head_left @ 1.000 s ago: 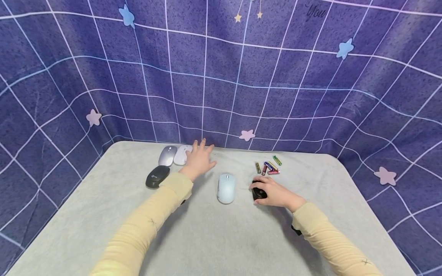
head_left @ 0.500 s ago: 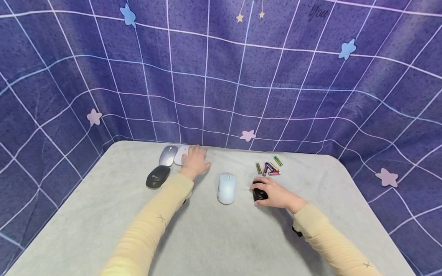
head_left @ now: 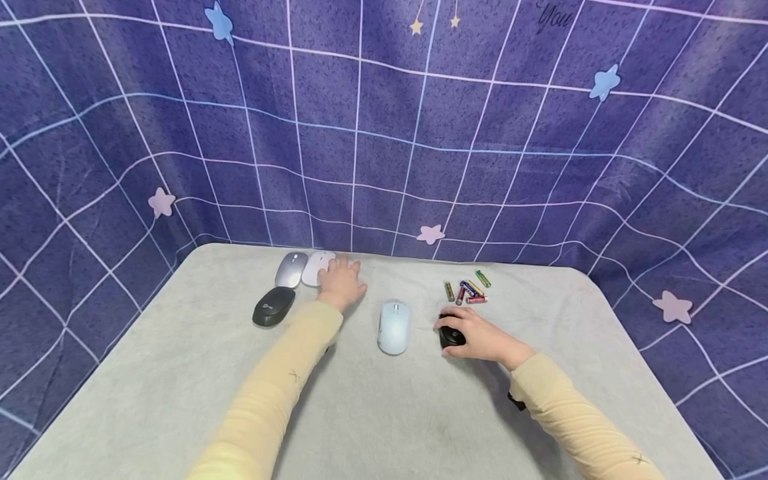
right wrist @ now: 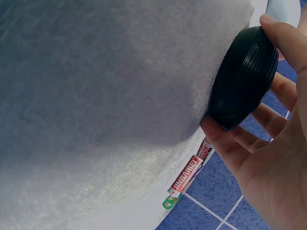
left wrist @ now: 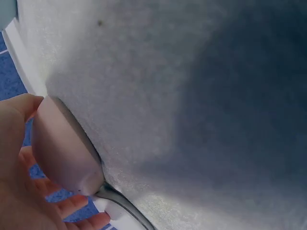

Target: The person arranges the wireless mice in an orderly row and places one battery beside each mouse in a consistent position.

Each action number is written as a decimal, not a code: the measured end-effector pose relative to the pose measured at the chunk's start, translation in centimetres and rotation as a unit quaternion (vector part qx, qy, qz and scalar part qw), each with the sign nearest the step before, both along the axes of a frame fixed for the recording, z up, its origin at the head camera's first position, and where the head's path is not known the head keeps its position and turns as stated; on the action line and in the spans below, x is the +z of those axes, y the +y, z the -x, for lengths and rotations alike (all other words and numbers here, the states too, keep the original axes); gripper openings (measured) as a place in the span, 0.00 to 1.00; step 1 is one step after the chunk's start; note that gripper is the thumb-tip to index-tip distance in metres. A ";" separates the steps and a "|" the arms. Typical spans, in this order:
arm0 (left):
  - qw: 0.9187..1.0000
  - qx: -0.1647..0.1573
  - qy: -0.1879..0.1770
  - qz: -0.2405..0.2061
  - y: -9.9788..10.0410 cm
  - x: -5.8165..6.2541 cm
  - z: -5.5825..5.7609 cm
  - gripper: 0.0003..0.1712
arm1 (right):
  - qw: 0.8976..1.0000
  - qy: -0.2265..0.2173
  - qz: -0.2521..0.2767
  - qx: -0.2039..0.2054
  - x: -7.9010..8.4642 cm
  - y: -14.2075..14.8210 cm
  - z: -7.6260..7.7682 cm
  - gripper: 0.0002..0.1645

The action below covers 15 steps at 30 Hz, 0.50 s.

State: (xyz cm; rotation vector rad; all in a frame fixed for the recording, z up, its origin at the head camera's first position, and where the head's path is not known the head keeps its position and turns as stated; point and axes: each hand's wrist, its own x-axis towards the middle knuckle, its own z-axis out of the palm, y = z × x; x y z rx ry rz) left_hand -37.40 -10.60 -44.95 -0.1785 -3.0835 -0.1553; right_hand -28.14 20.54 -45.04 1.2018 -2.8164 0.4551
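My left hand (head_left: 341, 285) is at the back left, its fingers overlapping a white computer mouse (head_left: 315, 272). The left wrist view shows that hand, with its thumb and fingers around a pale pinkish computer mouse (left wrist: 67, 148) on the table. From the head, the hand hides most of what is under it. My right hand (head_left: 480, 337) grips a black computer mouse (head_left: 451, 337); in the right wrist view thumb and fingers hold the sides of this ridged mouse (right wrist: 244, 76). Between the hands lies a light blue mouse (head_left: 394, 328).
Silver (head_left: 292, 270) and black (head_left: 274, 307) mice lie left of my left hand. Several small batteries (head_left: 468, 291) are scattered beyond my right hand. The grey table (head_left: 396, 413) ends at a purple grid-patterned curtain (head_left: 384, 167).
My left hand has drawn back slightly toward me and to the left, and its spread fingers have come in lower. My right hand keeps its hold on the black mouse.
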 end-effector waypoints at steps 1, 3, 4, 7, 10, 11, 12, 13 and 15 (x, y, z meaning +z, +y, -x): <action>1.000 0.002 -0.001 0.002 0.0 0.1 0.0 0.37 | 1.000 0.000 0.000 -0.001 0.0 0.0 0.0 0.29; 1.000 0.006 -0.003 0.004 0.1 0.2 -0.1 0.36 | 1.000 0.000 -0.001 0.000 0.1 0.0 0.0 0.29; 1.000 0.007 -0.003 0.004 0.1 0.3 -0.1 0.36 | 1.000 0.001 -0.001 0.000 0.1 0.0 0.0 0.29; 1.000 0.005 0.003 0.006 0.1 0.2 -0.1 0.35 | 1.000 0.002 0.000 0.001 0.0 0.0 0.0 0.29; 1.000 0.002 0.007 0.010 0.1 -0.1 0.1 0.34 | 1.000 0.001 0.001 0.000 0.1 -0.1 -0.1 0.29; 1.000 0.000 0.009 0.011 0.1 -0.1 0.1 0.34 | 1.000 0.000 0.001 0.000 0.1 -0.1 -0.1 0.29; 1.000 0.000 0.009 0.012 0.1 -0.2 0.2 0.34 | 1.000 0.000 0.000 0.000 0.1 -0.1 -0.1 0.29; 1.000 0.000 0.009 0.012 0.2 -0.2 0.2 0.34 | 1.000 0.000 -0.001 -0.001 0.1 -0.1 0.0 0.29; 1.000 0.000 0.010 0.010 0.2 -0.3 0.3 0.33 | 1.000 -0.004 0.000 -0.002 0.1 -0.1 -0.1 0.29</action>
